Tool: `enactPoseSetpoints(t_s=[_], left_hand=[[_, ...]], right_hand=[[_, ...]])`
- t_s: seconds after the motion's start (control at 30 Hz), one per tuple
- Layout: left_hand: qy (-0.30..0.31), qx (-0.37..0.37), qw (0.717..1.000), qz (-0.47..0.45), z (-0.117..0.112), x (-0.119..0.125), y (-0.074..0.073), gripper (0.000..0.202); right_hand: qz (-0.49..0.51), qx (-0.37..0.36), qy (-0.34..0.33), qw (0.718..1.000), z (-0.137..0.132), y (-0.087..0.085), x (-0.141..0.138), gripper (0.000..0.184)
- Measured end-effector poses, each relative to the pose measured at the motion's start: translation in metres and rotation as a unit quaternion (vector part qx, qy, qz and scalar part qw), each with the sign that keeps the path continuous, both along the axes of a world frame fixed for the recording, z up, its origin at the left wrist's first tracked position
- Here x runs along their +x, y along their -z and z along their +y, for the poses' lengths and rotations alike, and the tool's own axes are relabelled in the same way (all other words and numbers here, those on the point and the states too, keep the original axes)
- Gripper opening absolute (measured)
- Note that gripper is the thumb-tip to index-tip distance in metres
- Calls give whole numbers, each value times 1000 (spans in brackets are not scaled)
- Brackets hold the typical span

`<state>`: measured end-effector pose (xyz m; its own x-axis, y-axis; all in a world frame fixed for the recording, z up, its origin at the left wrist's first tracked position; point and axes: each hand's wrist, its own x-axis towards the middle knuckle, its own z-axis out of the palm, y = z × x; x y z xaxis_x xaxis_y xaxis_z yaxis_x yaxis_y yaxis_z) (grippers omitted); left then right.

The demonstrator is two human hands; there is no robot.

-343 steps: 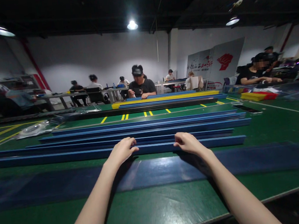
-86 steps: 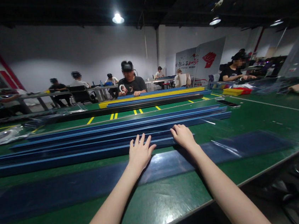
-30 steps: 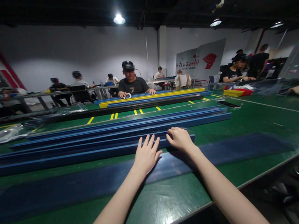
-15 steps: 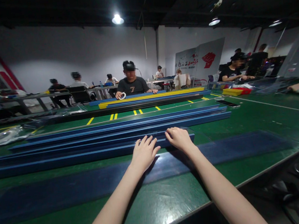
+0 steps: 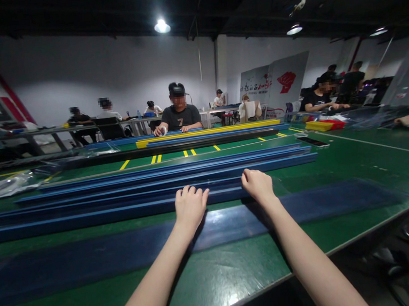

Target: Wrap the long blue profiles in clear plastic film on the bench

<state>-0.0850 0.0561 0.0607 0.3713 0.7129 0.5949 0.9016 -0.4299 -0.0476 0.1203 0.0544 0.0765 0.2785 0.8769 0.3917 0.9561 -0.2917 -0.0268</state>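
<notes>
A long blue profile strip [image 5: 87, 223] lies across the green table in front of me, nearest of several such strips. My left hand [image 5: 191, 207] is on it, fingers curled down over its far side. My right hand [image 5: 258, 184] is closed at the strip's right end, with the fingertips hidden behind the knuckles. Between the two hands a short stretch of the strip shows. On the near side, a flat, bluish see-through plastic sleeve [image 5: 230, 223] lies under my wrists, running left and right.
More blue strips [image 5: 206, 168] lie just beyond. Farther off are a black strip [image 5: 174, 147] and a yellow strip [image 5: 217, 131], with a co-worker [image 5: 180, 114] behind them. A phone [image 5: 313, 141] and a yellow tray [image 5: 316, 126] are to the right, a clear plastic roll [image 5: 3, 186] left.
My hands have moved apart: the left a little to the left, the right to the right. My left fingers, spread before, are now curled over the blue strip.
</notes>
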Motion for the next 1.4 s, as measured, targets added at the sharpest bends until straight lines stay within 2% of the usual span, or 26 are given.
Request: enactPoseSetpoints(t_s=[0.13,0.33,0.47,0.57,0.73,0.8,1.03,1.2,1.4], left_hand=[[-2,15,1000,1,-2,0,1,41],[79,21,997,8,-2,0,8,31],[102,14,994,18,-1,3,14,31],[120,4,992,33,-2,5,16,33],[123,-7,991,42,-3,6,18,36],[125,-8,991,47,-3,6,18,36],[115,-33,992,43,-3,6,11,34],[91,-22,996,14,-3,4,4,31],[-13,11,1000,-15,1,-4,0,47]], right_hand=[[-9,-6,-21,1000,0,0,3,31],[-40,-8,-72,997,0,2,1,29],[-46,-6,-113,992,0,3,-3,28],[-40,-1,-162,986,-1,3,-8,27],[-13,-2,-286,958,-1,4,-12,24],[-1,-1,-307,952,0,5,-12,25],[18,2,-298,955,4,7,-7,24],[5,-1,-246,969,4,6,-1,25],[-7,1,-168,986,4,5,3,27]])
